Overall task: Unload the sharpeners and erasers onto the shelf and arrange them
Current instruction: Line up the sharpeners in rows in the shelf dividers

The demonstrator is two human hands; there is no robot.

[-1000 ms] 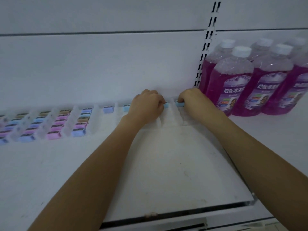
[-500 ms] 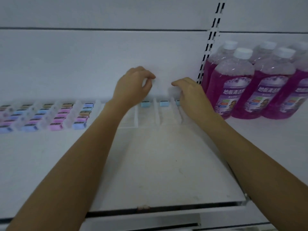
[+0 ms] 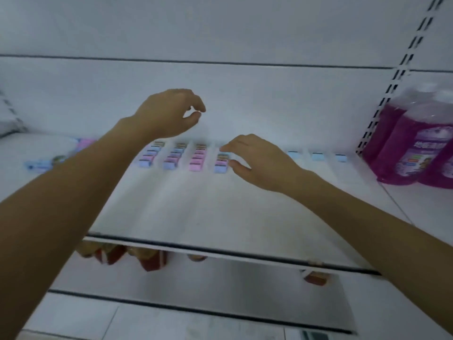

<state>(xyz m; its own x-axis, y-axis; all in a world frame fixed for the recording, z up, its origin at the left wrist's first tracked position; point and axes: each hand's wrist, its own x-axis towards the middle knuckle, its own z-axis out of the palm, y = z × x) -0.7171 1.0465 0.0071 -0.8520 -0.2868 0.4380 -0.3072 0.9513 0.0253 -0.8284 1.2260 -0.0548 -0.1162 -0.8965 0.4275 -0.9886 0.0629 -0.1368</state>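
Though faint, three blue erasers [image 3: 317, 157] (rightward)

Motion blur smears the whole view. Print on the erasers [image 3: 196, 159] is unreadable, and the left forearm [image 3: 81, 182] hides the rows further left. Whether the left grip [image 3: 169, 114] pinches anything cannot be told. The right grip [image 3: 259, 160] covers part of one row. The purple bottles [image 3: 411, 148] are cut by the right edge. The shelf [image 3: 220, 217] mostly hides the packages [image 3: 149, 260] beneath it.
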